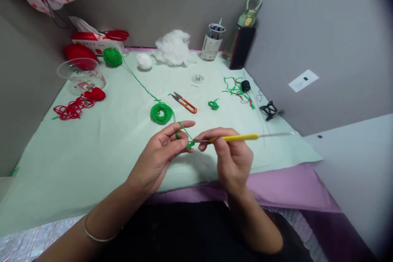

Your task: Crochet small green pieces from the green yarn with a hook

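Observation:
My left hand (161, 151) pinches a small green crocheted piece (190, 145) between thumb and fingers, and green yarn loops over its raised index finger. My right hand (233, 157) is closed on a crochet hook (239, 137) with a yellow handle, held level like a pen. The hook's metal tip meets the green piece at my left fingertips. From my left hand the yarn runs back to a green coil (161, 113) on the pale green cloth. Orange thread snips (186, 103) lie behind my hands, with a small green piece (213, 104) to their right.
Red yarn (73, 107) and a clear plastic cup (82, 74) are at the left. Along the back stand a green ball (112, 57), white ball (144, 61), stuffing (174, 48), pen jar (212, 44) and phone (242, 48). Yarn scraps and a black clip (270, 110) lie right.

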Demonstrator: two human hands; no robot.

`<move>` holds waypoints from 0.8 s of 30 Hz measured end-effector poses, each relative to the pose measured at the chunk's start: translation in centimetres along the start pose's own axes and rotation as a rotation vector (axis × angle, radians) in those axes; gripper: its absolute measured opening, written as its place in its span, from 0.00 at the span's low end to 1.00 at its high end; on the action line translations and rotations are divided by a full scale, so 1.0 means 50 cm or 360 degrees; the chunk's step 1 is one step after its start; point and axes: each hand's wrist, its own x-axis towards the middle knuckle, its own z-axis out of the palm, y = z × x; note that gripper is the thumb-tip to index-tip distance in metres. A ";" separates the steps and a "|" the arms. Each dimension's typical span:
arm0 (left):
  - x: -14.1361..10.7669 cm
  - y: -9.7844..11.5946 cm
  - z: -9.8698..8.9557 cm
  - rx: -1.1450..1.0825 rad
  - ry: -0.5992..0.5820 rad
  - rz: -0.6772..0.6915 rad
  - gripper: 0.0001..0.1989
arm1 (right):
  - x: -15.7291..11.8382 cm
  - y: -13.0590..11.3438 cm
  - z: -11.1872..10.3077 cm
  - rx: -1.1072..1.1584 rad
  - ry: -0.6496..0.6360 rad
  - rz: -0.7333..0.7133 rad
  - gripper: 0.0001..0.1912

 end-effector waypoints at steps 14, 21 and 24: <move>0.005 -0.009 -0.001 -0.0217 -0.0010 -0.0116 0.15 | 0.006 0.004 0.009 0.0193 0.0101 -0.0014 0.10; 0.003 -0.024 0.013 -0.0018 0.0016 0.0069 0.16 | -0.006 0.007 0.022 -0.0165 0.0036 -0.0263 0.13; 0.007 -0.026 0.011 -0.0187 0.0011 -0.0036 0.19 | -0.014 0.015 0.021 -0.0521 0.0030 -0.0532 0.18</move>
